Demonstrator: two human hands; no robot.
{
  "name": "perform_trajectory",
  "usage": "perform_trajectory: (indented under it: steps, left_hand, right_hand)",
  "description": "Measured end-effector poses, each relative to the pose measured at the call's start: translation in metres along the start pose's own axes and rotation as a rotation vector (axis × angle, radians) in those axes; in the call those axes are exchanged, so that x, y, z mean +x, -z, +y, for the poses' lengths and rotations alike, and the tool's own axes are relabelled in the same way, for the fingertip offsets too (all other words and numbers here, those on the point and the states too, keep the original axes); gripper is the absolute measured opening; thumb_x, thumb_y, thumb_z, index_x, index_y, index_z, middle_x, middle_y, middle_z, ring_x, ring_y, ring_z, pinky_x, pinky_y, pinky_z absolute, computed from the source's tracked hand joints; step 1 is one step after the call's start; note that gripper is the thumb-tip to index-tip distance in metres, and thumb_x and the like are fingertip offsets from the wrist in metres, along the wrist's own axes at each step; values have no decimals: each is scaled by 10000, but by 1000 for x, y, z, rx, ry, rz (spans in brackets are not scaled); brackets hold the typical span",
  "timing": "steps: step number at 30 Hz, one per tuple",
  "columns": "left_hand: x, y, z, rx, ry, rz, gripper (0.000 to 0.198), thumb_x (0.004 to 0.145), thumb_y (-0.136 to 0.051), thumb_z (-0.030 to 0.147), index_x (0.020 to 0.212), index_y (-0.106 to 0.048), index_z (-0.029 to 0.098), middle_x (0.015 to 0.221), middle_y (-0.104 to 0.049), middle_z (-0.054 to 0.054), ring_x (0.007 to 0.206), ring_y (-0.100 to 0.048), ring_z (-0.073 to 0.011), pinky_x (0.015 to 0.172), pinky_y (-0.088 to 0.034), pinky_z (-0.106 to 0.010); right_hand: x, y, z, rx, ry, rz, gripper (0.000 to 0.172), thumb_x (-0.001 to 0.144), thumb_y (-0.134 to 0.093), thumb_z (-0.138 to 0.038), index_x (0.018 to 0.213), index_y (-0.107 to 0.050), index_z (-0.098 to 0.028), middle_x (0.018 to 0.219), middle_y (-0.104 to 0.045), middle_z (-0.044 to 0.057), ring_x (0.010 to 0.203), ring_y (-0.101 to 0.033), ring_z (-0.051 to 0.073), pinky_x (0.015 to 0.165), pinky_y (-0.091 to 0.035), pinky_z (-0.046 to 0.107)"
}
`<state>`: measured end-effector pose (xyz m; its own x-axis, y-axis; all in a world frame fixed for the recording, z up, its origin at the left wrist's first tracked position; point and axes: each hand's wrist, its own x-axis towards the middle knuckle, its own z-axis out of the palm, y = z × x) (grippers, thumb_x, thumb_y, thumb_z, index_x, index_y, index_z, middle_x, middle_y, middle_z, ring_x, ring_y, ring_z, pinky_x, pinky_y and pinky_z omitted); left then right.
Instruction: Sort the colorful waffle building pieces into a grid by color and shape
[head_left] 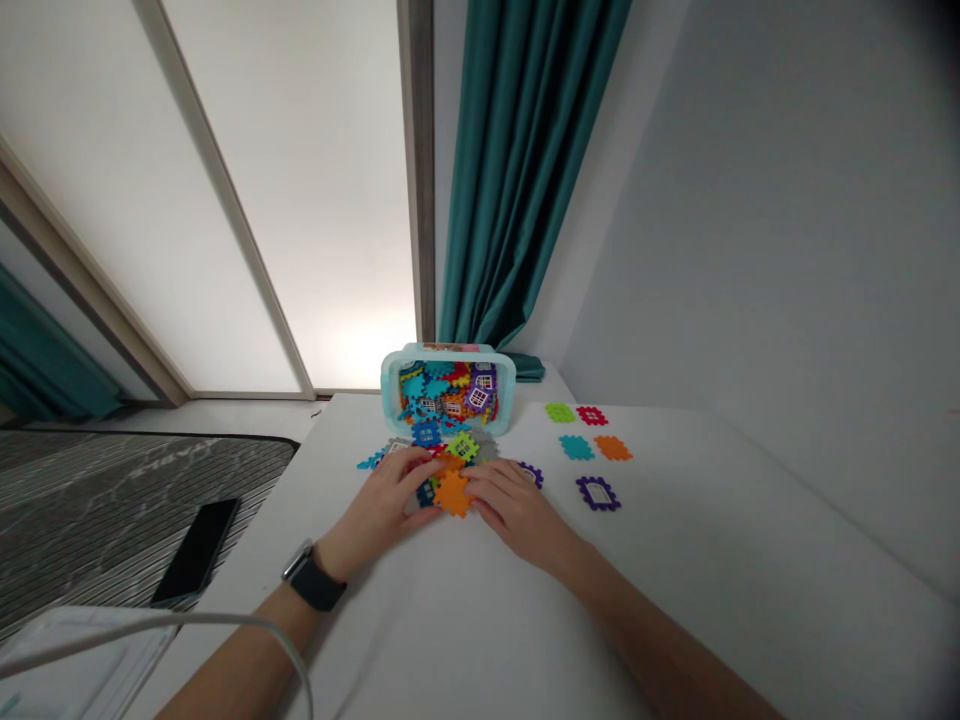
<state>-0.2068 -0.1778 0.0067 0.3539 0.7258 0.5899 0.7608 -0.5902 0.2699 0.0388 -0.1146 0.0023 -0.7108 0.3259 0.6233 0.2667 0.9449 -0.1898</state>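
An orange interlocking tile (453, 492) sits between left hand (397, 488) and right hand (519, 507), whose fingertips meet its right edge; whether either clamps it, I cannot tell.

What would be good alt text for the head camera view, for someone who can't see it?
A person's left hand and right hand are at an orange toothed piece among other colorful pieces on a white table. Behind is a pale blue bin holding similar pieces; five flat pieces lie to the right.
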Motion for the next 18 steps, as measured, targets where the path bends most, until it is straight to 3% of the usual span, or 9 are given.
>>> perform_trajectory:
  steps: [6, 14, 18]
  left_hand:
    - [-1, -1, 0, 35, -57, -58, 558, 812, -798, 336, 1311, -561, 262, 1304, -567, -125, 1200, -570, -305, 1009, -524, -499]
    - [-1, -1, 8, -99, 29, 153, 436, 824, -776, 381, 1173, -571, 218, 1244, -530, -128, 1177, -559, -280, 1009, -523, -462]
    - [0, -1, 9, -125, 46, 165, 435, 823, -780, 384, 1165, -572, 216, 1237, -517, -125, 1179, -551, -278, 1017, -515, -460]
  right_hand:
    - [2, 2, -2, 2, 38, -24, 171, 994, -511, -161, 1094, -638, -218, 1160, -717, 86, 1050, -641, 232, 916, -540, 440]
    - [2, 5, -12, 12, -16, 66, 317, 920, -589, -178, 1235, -575, -208, 1301, -625, 142, 1192, -606, 274, 995, -526, 470]
    - [0, 2, -12, -9, -9, 87, 330, 923, -622, -223, 1246, -554, -215, 1296, -624, 143, 1191, -611, 278, 995, -530, 479]
